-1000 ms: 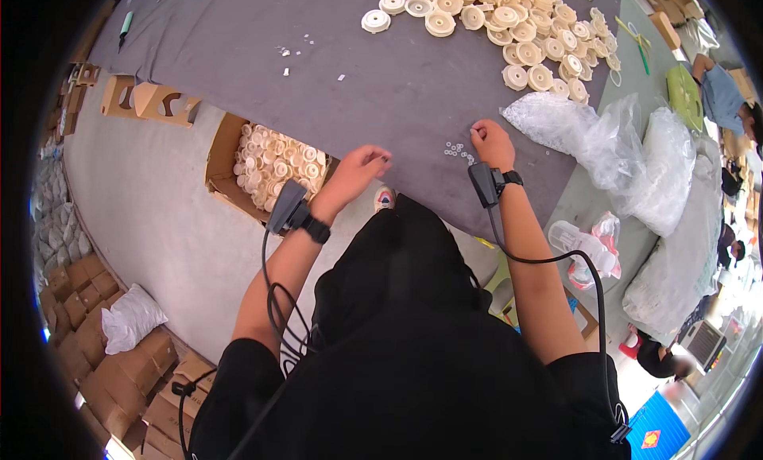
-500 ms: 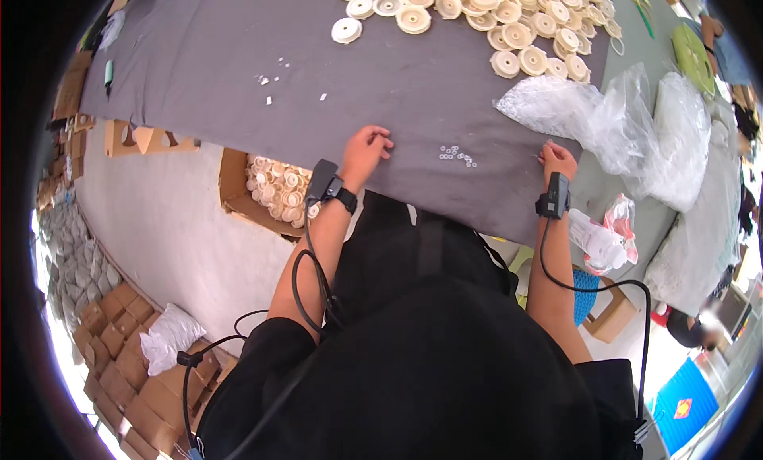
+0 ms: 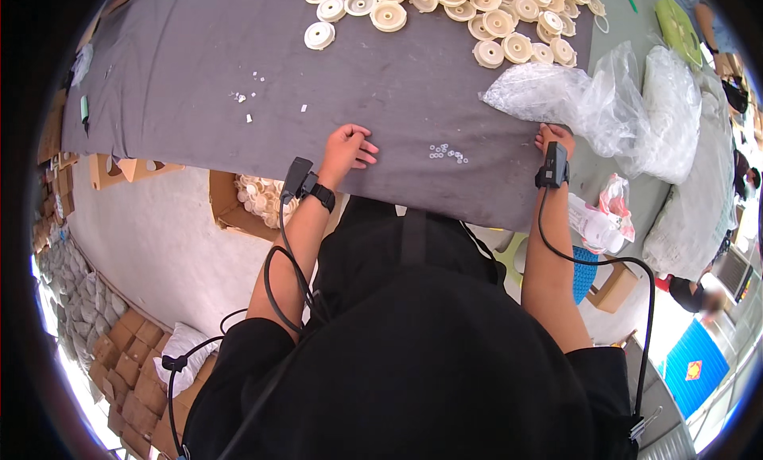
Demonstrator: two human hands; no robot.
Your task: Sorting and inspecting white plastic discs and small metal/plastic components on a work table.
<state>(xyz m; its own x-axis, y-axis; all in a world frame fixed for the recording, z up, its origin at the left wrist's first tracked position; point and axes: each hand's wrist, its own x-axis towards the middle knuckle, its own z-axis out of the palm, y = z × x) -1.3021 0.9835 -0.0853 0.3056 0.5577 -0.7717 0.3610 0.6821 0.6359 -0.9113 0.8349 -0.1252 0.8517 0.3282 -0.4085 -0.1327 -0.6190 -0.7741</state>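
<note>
My left hand [image 3: 348,149] hovers at the front edge of the grey cloth-covered table [image 3: 334,70], its fingers apart and holding nothing. To the right, my right hand [image 3: 552,136] has its fingers curled together beside a clear plastic bag [image 3: 536,94]. Whatever may be between those fingertips is hidden. Between both hands lies a loose group of small whitish rings [image 3: 449,153] on the cloth, touched by neither hand. A strapped-on device sits on each wrist.
Cream round plastic wheels [image 3: 498,23] cover the far side of the table. White chips [image 3: 241,98] lie at left. More clear bags [image 3: 668,114] fill the right side. Below the table edge stands a cardboard box [image 3: 226,209] of similar wheels. Cables run along both forearms.
The whole view has shifted, so the table things appear farther left and higher. My right hand has moved closer to the bag, its fingers curled; my left fingers stay apart.
</note>
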